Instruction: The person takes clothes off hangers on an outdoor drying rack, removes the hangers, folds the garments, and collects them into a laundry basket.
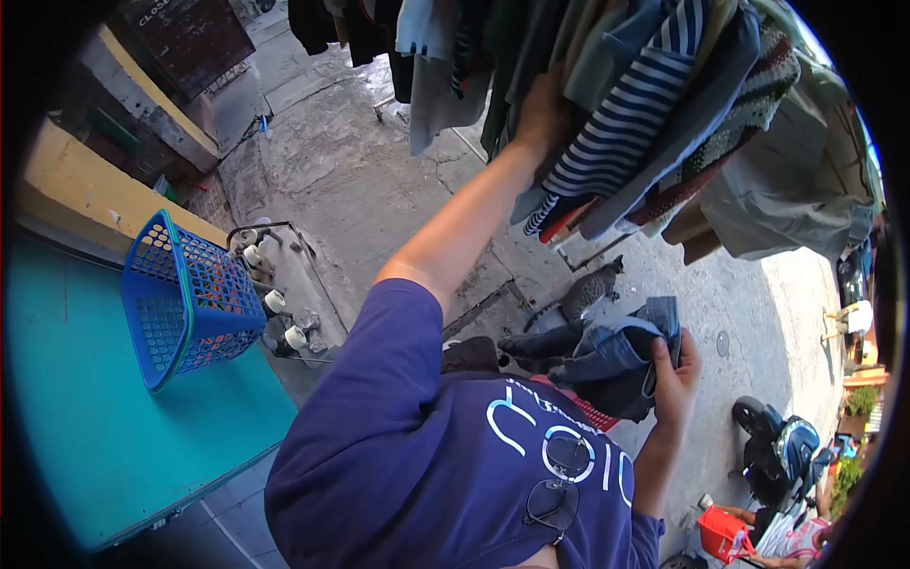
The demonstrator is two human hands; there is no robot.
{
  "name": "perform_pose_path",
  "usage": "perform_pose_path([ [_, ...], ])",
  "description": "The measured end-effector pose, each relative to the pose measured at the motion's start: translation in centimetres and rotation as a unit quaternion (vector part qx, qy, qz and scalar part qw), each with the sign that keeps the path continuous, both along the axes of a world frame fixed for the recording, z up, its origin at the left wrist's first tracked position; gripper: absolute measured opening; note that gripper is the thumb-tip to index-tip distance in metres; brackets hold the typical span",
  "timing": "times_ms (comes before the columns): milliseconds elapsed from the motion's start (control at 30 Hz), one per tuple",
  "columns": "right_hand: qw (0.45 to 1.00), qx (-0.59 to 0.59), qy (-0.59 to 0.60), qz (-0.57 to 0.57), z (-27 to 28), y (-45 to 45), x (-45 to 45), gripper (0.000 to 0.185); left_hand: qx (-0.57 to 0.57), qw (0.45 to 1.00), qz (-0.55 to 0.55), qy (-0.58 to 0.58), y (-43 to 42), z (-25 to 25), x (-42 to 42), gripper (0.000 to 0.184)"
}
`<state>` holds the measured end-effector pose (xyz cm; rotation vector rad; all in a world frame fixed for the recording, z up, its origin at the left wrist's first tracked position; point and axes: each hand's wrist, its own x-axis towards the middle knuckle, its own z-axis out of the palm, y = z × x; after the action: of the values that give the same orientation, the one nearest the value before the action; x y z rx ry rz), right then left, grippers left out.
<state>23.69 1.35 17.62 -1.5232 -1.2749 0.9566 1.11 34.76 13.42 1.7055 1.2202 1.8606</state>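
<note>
My left hand (548,112) reaches up among the hanging clothes, beside a navy-and-white striped garment (621,119). Its fingers are hidden by fabric, so I cannot tell whether they grip anything. Low in front of my body, my right hand (677,377) is closed on a pair of dark blue jeans (616,356), thumb over the waistband end. The jeans are bunched, and part of a red perforated basket (599,414) shows beneath them. Grey, green and patterned garments hang around the striped one, with a pale grey-green cloth (773,194) at the right.
A tabby cat (590,292) is on the concrete ground (379,180) just beyond the jeans. A blue laundry basket (194,299) sits on the teal surface (76,398) at left. A motorcycle (782,450) and a person with a red container (725,533) are at lower right.
</note>
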Motion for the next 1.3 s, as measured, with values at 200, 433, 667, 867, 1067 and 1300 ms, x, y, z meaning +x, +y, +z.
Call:
perform_pose_path([
  [200, 0.997, 0.029, 0.06, -0.039, -0.1, 0.7, 0.9, 0.016, -0.265, 0.949, -0.008, 0.169, -1.9, -6.3, -6.2, 0.041],
  [433, 0.993, 0.057, -0.084, -0.059, 2.1, 4.2, -1.2, 0.015, -0.177, 0.959, -0.159, 0.157, -7.9, -9.7, -1.9, 0.028],
  [667, 0.953, 0.133, -0.272, -0.02, 8.9, 7.4, -4.1, 0.019, -0.213, 0.758, -0.194, 0.585, -1.3, 6.6, -11.2, 0.03],
  [867, 0.944, 0.167, -0.283, 0.019, 9.8, 10.5, -7.3, 0.019, 0.189, 0.956, -0.082, 0.208, 6.9, 24.8, -11.2, 0.026],
  [1067, 0.946, 0.177, -0.271, 0.007, 8.2, 9.0, -7.2, 0.025, 0.165, 0.923, 0.038, 0.347, 16.3, 28.7, -7.4, 0.034],
  [1300, 0.959, 0.114, -0.231, -0.116, 6.8, 4.8, -4.9, 0.023, 0.265, 0.744, 0.258, 0.557, 14.5, 28.4, -5.8, 0.012],
])
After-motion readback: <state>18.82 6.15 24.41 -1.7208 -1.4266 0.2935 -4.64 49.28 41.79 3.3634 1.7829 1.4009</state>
